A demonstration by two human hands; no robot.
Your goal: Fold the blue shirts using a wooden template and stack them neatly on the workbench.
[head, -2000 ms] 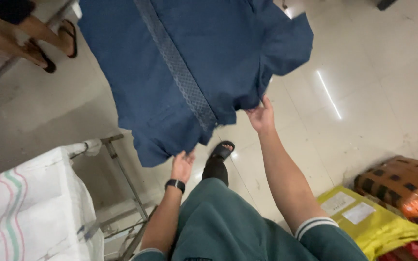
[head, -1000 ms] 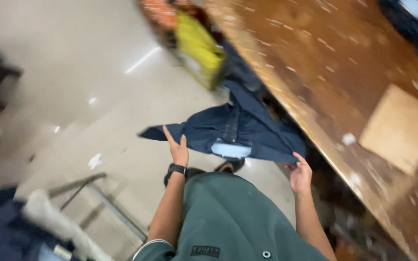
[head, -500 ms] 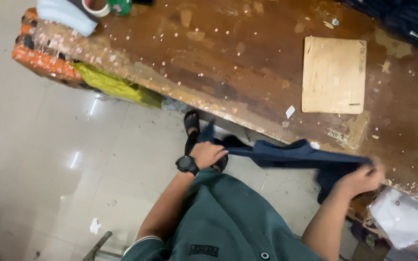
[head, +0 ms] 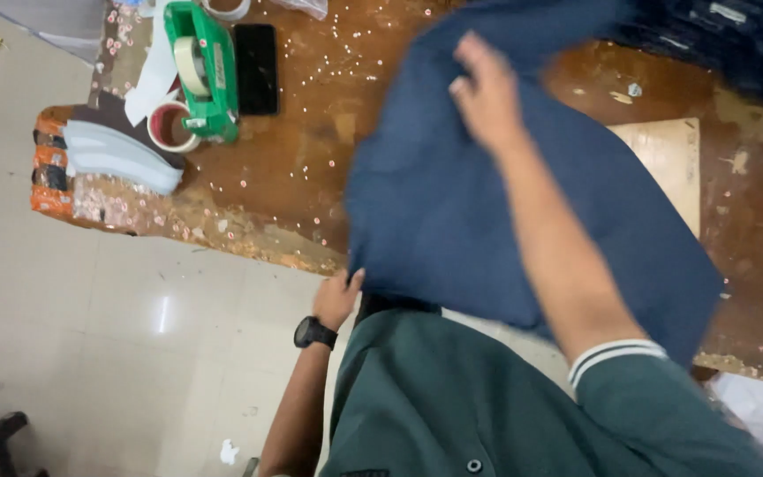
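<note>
Left hand: pinching the near hem of the navy garment at the wooden table edge. Right hand: flat, fingers spread, on the garment's far part. Beyond, left of garment: green tape dispenser, black phone.

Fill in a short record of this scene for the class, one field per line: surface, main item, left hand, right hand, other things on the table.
Surface: worn brown wooden table, speckled with small bits
Main item: dark blue garment spread over the table's near edge
Left hand: gripping the garment's lower corner at the table edge; black wristwatch on the wrist
Right hand: laid flat on top of the garment
Other things: green tape dispenser, black phone, flat cardboard piece partly under the garment
</note>
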